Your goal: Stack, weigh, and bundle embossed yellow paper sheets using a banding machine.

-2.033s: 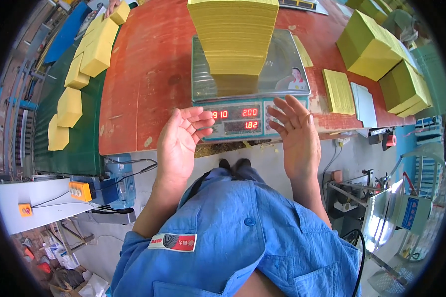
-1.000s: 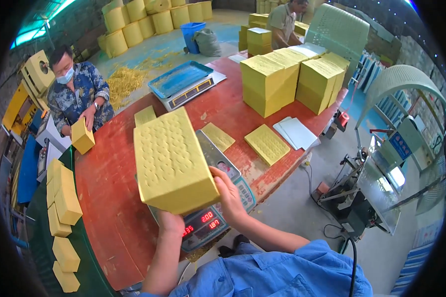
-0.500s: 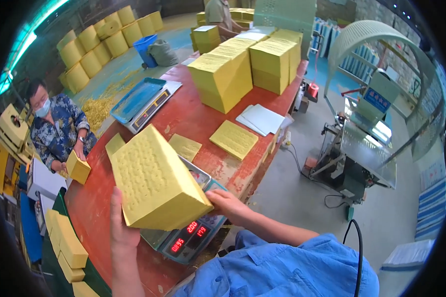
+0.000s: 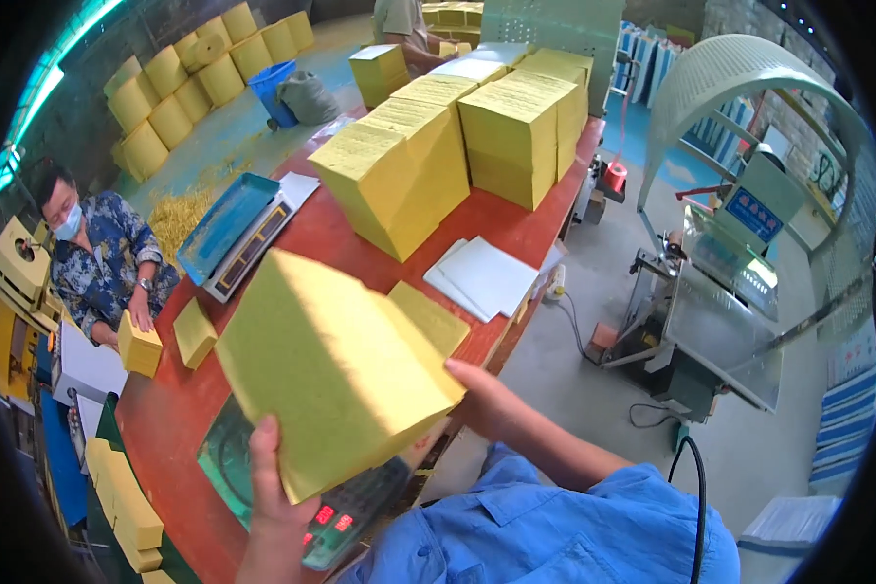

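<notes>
A thick stack of yellow paper (image 4: 331,360) is gripped between my two hands, tilted above the table. My left hand (image 4: 280,496) presses its near left side, with the thumb on the smooth face. Round the right end closes my right hand (image 4: 482,394), its fingers partly hidden by the stack. Below it a digital scale (image 4: 226,453) with a lit red display is mostly covered. Just beyond the stack lies a flat yellow paper pad (image 4: 430,316). White sheets (image 4: 492,275) rest farther right.
Tall yellow paper stacks (image 4: 389,185) stand on the red table (image 4: 165,428). A second scale (image 4: 238,229) sits at the far left. Across the table a masked co-worker (image 4: 117,243) handles a small yellow stack (image 4: 139,346). A metal machine (image 4: 720,302) is to the right.
The stack in my hands has been tilted and turned, so a smooth face shows instead of the dimpled one. The co-worker's small stack has gone from tilted to upright.
</notes>
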Tool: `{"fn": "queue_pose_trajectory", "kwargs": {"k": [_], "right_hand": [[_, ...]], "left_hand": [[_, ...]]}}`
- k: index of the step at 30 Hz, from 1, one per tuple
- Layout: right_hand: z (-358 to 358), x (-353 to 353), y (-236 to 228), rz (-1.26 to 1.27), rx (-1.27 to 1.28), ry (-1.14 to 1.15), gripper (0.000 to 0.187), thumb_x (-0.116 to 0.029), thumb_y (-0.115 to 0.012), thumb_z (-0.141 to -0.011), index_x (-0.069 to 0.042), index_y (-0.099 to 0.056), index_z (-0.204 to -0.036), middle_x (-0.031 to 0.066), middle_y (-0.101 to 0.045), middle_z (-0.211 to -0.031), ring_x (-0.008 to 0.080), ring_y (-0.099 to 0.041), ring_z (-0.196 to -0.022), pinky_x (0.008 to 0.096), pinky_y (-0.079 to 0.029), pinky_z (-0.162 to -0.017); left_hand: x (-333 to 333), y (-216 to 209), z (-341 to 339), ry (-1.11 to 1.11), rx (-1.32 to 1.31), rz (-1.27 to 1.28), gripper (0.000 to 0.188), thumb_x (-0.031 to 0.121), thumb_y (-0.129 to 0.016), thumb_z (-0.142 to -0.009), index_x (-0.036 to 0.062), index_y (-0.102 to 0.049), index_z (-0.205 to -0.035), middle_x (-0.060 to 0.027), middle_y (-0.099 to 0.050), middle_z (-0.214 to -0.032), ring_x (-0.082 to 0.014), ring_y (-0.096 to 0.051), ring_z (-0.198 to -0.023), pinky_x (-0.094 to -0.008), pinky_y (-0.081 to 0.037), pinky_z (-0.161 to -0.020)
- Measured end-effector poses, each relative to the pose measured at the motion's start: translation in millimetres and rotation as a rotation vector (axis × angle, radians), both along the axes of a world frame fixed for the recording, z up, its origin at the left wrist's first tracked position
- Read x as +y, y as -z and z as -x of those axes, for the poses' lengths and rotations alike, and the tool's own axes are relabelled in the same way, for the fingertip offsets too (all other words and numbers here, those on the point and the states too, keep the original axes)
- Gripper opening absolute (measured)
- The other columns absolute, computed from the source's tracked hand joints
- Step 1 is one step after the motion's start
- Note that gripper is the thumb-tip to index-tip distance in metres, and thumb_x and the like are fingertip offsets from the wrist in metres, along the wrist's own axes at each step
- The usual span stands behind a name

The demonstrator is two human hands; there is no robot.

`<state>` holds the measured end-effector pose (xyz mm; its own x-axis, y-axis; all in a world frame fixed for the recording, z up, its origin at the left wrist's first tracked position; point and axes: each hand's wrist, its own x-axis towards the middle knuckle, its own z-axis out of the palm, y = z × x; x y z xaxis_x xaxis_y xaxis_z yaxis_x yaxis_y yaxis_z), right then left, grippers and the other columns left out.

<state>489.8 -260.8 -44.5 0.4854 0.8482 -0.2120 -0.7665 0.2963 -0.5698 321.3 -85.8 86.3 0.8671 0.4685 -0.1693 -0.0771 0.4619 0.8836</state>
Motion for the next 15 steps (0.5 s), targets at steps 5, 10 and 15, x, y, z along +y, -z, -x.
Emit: {"fn": "queue_pose_trajectory", "kwargs": {"k": [5, 10, 15], "right_hand": [[-149.7, -47.2, -2.9, 0.09, -0.096, 0.114, 0.059, -0.045, -0.051, -0.095, -0.003, -0.05, -0.137, 0.0098, -0.058, -0.135, 0.0218, -0.054, -0.124, 0.0401, -0.039, -0.106], [-281.7, -63.3, 18.8, 0.109, -0.113, 0.049, 0.059, -0.047, -0.045, -0.097, -0.006, -0.049, -0.138, 0.0101, -0.056, -0.136, 0.0253, -0.054, -0.123, 0.0494, -0.041, -0.104], [-341.7, -53.9, 42.1, 0.174, 0.005, 0.079, 0.054, -0.045, -0.046, -0.097, -0.011, -0.047, -0.139, 0.0086, -0.055, -0.136, 0.0268, -0.053, -0.123, 0.0497, -0.04, -0.104]], "left_hand": [[-26.1, 29.3, -144.5, 0.086, -0.003, -0.098, 0.054, 0.046, -0.042, -0.1, 0.006, -0.05, -0.135, -0.008, -0.06, -0.125, -0.02, -0.057, -0.113, -0.0365, -0.046, -0.096], [-55.0, 40.2, -277.6, 0.142, 0.005, 0.036, 0.054, 0.045, -0.045, -0.099, 0.0066, -0.047, -0.137, -0.0078, -0.058, -0.128, -0.0194, -0.057, -0.115, -0.0363, -0.047, -0.096], [-53.6, 53.9, -356.8, 0.157, 0.046, 0.06, 0.056, 0.046, -0.047, -0.097, 0.0082, -0.044, -0.139, -0.006, -0.057, -0.13, -0.0186, -0.057, -0.115, -0.0385, -0.049, -0.094]]}}
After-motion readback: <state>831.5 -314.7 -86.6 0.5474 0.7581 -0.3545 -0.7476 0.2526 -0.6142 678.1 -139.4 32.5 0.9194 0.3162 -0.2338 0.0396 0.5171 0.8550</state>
